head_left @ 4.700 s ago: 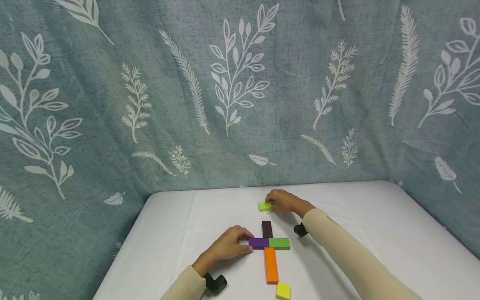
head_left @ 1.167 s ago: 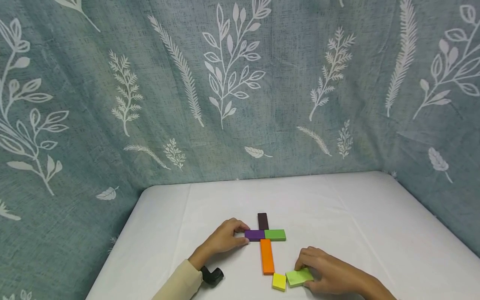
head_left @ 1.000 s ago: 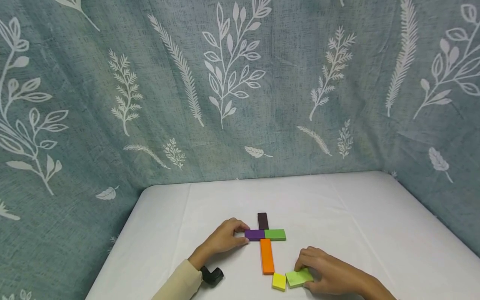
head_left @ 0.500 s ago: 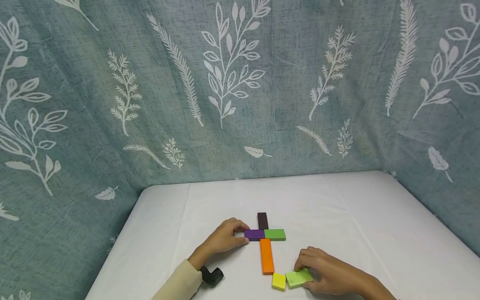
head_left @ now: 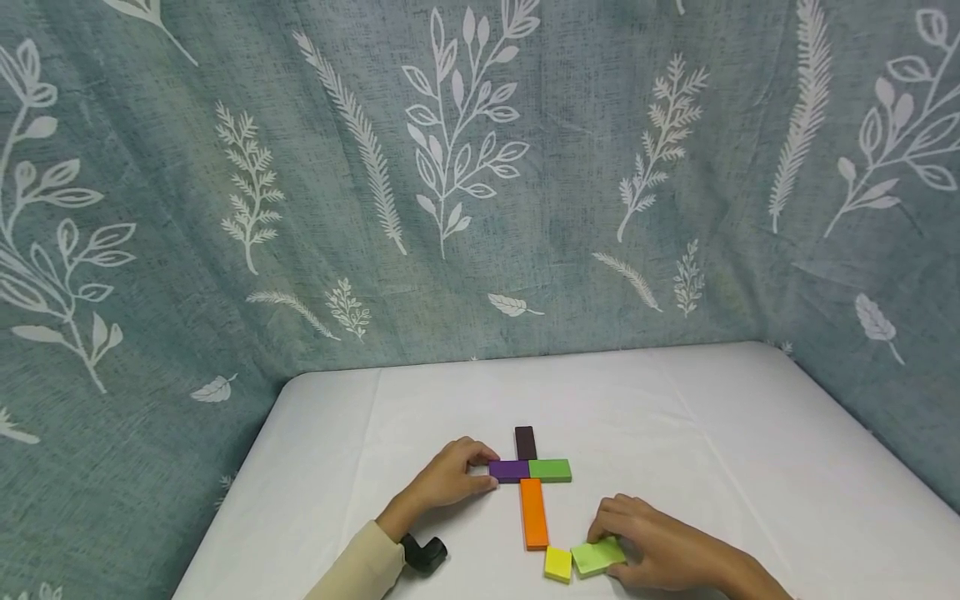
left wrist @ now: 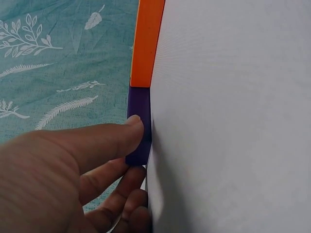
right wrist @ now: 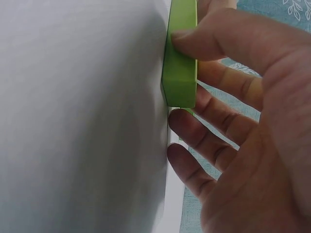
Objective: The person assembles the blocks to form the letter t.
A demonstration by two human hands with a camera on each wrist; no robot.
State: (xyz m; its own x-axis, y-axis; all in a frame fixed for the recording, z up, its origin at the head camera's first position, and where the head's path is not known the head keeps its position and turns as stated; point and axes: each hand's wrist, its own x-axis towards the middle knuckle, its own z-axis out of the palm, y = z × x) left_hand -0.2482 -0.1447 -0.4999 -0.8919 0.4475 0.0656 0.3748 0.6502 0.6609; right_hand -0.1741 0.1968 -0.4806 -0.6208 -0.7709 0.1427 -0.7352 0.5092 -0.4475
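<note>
My left hand (head_left: 444, 477) pinches the left end of a purple block (head_left: 510, 472) between thumb and fingers, and the left wrist view shows the thumb on the block's side. Right of the purple block lies a green block (head_left: 550, 471), end to end with it. A dark brown block (head_left: 525, 442) extends away from their seam, and an orange block (head_left: 534, 514) runs from it toward the person. Near the orange block's lower corner sits a yellow square block (head_left: 558, 564). Beside the yellow one, my right hand (head_left: 651, 543) pinches a lime green block (right wrist: 181, 63), slightly angled.
All blocks lie on a white-covered table (head_left: 360, 450). A blue-green curtain (head_left: 480, 167) with white leaf prints stands behind it and along both sides. A black device (head_left: 425, 554) is worn at the left wrist.
My right hand has brought the lime green block from the table's far side to beside the yellow block. Over the last second both hands stay put. My left hand keeps its hold on the purple block.
</note>
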